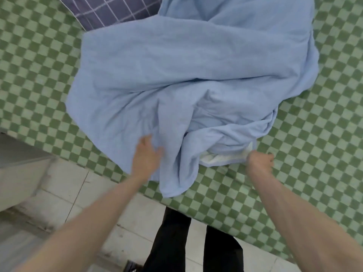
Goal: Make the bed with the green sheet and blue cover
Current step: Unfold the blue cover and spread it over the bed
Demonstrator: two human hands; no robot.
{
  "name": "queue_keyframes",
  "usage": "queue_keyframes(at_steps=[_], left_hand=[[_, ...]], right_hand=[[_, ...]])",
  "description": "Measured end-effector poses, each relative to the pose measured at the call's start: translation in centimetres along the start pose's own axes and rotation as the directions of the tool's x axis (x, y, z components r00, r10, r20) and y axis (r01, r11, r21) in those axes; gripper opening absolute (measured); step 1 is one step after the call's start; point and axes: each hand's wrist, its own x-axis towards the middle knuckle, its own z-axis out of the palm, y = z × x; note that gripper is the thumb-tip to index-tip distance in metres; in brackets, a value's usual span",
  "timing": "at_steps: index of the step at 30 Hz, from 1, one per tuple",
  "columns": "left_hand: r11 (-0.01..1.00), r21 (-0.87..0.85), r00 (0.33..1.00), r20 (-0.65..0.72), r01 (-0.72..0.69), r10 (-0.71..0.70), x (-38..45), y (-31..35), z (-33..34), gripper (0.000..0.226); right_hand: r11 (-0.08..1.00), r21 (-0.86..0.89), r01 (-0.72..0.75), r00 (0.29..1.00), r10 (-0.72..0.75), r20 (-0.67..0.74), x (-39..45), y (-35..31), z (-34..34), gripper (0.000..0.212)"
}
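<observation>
Bare forearms reach from bottom edge toward bed. Left hand [146, 157] grasps fold of blue cover [176, 85] near bed's near edge, fingers sunk in cloth. Right hand [260, 160] clenched on cover's hem, white lining showing beside it. Cover lies bunched and crumpled mid-bed on green checked sheet [294, 163], one fold hanging over near edge. Dark plaid pillow [106, 12] at far edge, partly under cover. Dark trousers [176, 242] above pale tiled floor [68, 193].
</observation>
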Motion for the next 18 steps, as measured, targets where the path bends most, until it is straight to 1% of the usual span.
queue_keyframes(at_steps=[1, 2, 3, 4, 5, 6, 8, 9, 10, 11, 12, 13, 14, 15, 16, 17, 18], left_hand=[[0.997, 0.020, 0.996, 0.049, -0.072, 0.071, -1.8, 0.9, 3.3, 0.070], [0.991, 0.033, 0.989, 0.083, -0.127, 0.124, -3.3, 1.8, 6.1, 0.074], [0.989, 0.036, 0.983, 0.122, -0.145, 0.140, -4.3, 2.9, 8.5, 0.082], [0.990, 0.049, 0.980, 0.157, -0.129, 0.120, -4.8, 3.9, 10.4, 0.091], [0.992, 0.073, 0.982, 0.168, -0.100, 0.086, -5.0, 4.7, 11.8, 0.098], [0.992, 0.112, 0.988, 0.152, -0.056, 0.039, -4.7, 5.4, 12.5, 0.100], [0.973, 0.231, 0.997, 0.067, 0.012, -0.028, -3.5, 6.0, 12.4, 0.094], [0.958, 0.287, 0.999, 0.028, 0.011, -0.020, -2.6, 5.8, 11.8, 0.086], [0.949, 0.314, 1.000, 0.020, -0.013, 0.007, -1.7, 5.3, 10.8, 0.073], [0.951, 0.305, 0.998, 0.033, -0.054, 0.046, -0.8, 4.5, 9.6, 0.055], [0.957, 0.274, 0.995, 0.048, -0.093, 0.083, 0.0, 3.6, 8.2, 0.040], [0.963, 0.244, 0.994, 0.039, -0.113, 0.106, 0.7, 2.7, 6.8, 0.030], [0.969, 0.223, 0.994, 0.002, -0.107, 0.109, 1.3, 1.9, 5.2, 0.026], [0.976, 0.201, 0.994, -0.053, -0.082, 0.095, 1.8, 1.2, 3.5, 0.026], [0.982, 0.181, 0.991, -0.114, -0.049, 0.070, 2.3, 0.9, 1.8, 0.027], [0.987, 0.160, 0.984, -0.173, -0.012, 0.040, 2.7, 0.7, 0.2, 0.029], [0.990, 0.134, 0.974, -0.229, 0.033, -0.001, 3.0, 0.7, -1.4, 0.031]], right_hand=[[1.000, -0.019, -0.020, 0.996, 0.022, 0.083, 1.0, 0.3, 0.0, 0.052], [1.000, 0.015, -0.011, 0.989, 0.009, 0.150, 1.6, 0.3, 0.6, 0.055], [0.996, 0.083, -0.013, 0.980, -0.003, 0.198, 1.5, 0.0, 1.1, 0.058], [0.988, 0.157, 0.003, 0.973, -0.038, 0.225, 1.4, -0.2, 1.6, 0.056], [0.981, 0.189, 0.034, 0.965, -0.081, 0.248, 1.0, -0.7, 2.2, 0.050], [0.974, 0.217, 0.057, 0.954, -0.117, 0.276, 0.8, -1.2, 3.1, 0.043], [0.963, 0.269, -0.004, 0.920, -0.102, 0.378, 0.4, -1.7, 3.9, 0.033], [0.965, 0.262, -0.012, 0.895, -0.106, 0.432, 0.0, -1.8, 3.7, 0.027], [0.968, 0.248, 0.045, 0.864, -0.162, 0.476, -0.1, -1.4, 3.3, 0.020], [0.967, 0.227, 0.117, 0.837, -0.219, 0.501, -0.2, -0.7, 2.0, 0.018], [0.966, 0.218, 0.137, 0.835, -0.231, 0.499, 0.7, 0.7, 0.5, 0.020], [0.967, 0.225, 0.120, 0.878, -0.209, 0.430, 1.6, 1.9, -1.9, 0.022], [0.960, 0.262, 0.094, 0.934, -0.177, 0.312, 2.9, 3.4, -4.5, 0.026], [0.952, 0.303, 0.035, 0.975, -0.099, 0.200, 3.9, 5.1, -7.6, 0.032], [0.927, 0.374, -0.022, 0.995, -0.017, 0.101, 5.9, 7.2, -10.4, 0.039], [0.917, 0.383, -0.109, 0.994, 0.095, 0.056, 6.4, 9.1, -13.8, 0.043], [0.927, 0.331, -0.179, 0.983, 0.185, 0.015, 7.9, 11.5, -16.8, 0.043]])
